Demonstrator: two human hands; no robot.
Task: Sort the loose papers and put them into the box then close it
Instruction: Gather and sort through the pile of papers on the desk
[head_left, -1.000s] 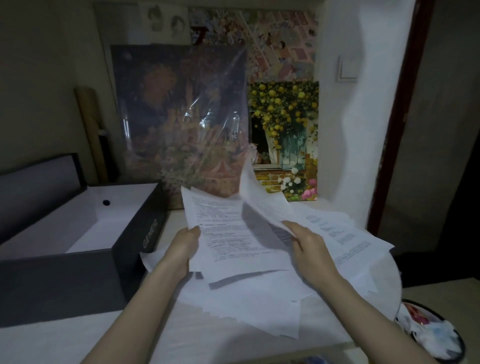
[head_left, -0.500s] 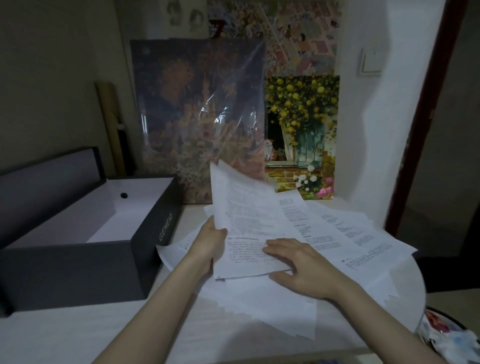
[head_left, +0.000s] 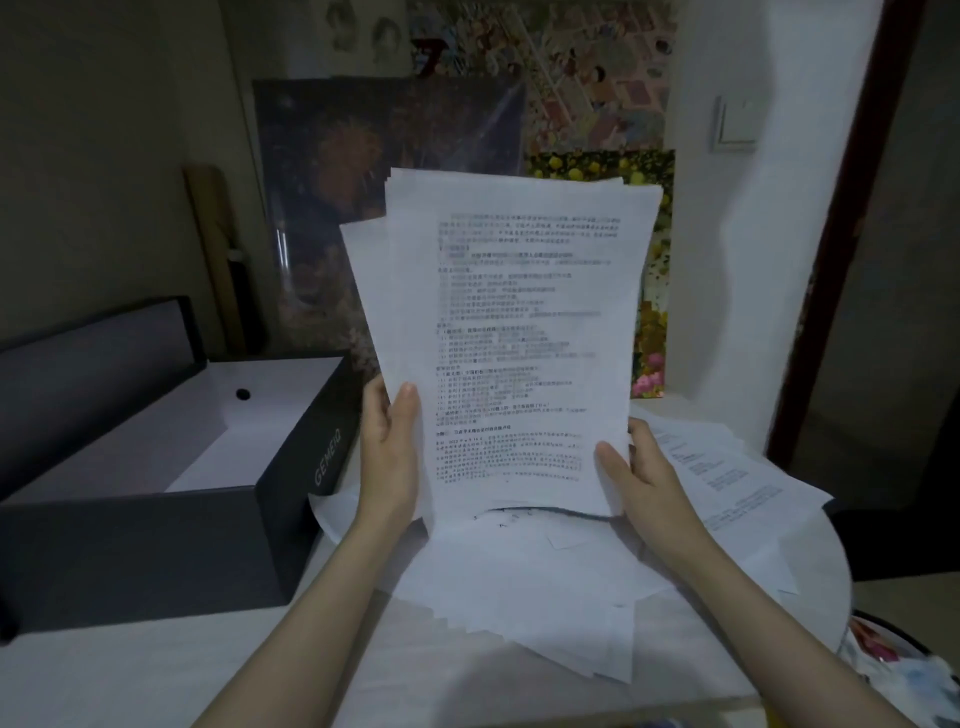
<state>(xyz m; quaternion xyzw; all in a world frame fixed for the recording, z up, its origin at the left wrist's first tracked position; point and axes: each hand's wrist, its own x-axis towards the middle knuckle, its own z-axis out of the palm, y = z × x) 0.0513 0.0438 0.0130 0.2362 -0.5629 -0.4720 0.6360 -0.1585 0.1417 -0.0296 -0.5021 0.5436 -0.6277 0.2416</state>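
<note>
I hold a stack of printed papers upright in front of me, above the table. My left hand grips its lower left edge, thumb on the front sheet. My right hand grips the lower right corner. More loose papers lie fanned out on the white table below the stack and to the right. The dark grey box stands open at the left, white inside, with its lid raised behind it.
Wrapped paintings lean against the wall behind the papers, and a cardboard roll stands beside them. A round patterned object shows at the lower right past the table's rounded edge. A dark door frame runs down the right.
Both hands have lifted a gathered stack from the pile and turned it upright facing me. Half a second ago the right hand lay flat on the sheets.
</note>
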